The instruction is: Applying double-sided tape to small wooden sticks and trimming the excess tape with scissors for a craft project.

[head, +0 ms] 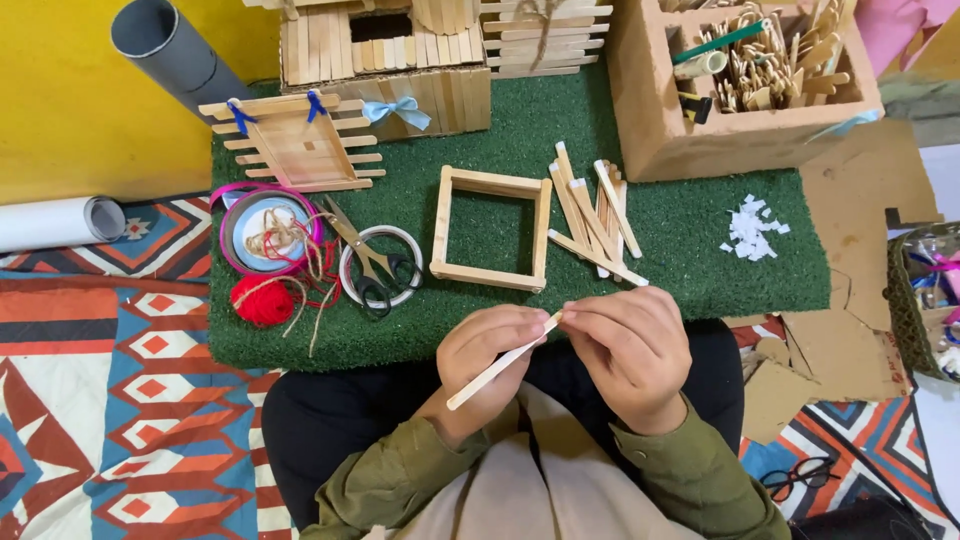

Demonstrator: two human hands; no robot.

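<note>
Your left hand (482,355) was curled shut around a flat wooden stick (503,362), which ran slantwise from below your palm up toward your right hand (628,345). Your right fingers were bent in and pinched the stick's upper tip; whether anything else sat between them, you couldn't tell. Both hands hovered over your lap, just short of the green mat (690,250). Just beyond your knuckles lay a square frame of sticks (491,230), with a loose pile of sticks (595,215) to its right. Further out to your right stood a cardboard box (660,110) holding more sticks and wooden bits. Off to your left, scissors (372,262) lay across a roll of tape (352,262), near a red ball of yarn (262,300).
</note>
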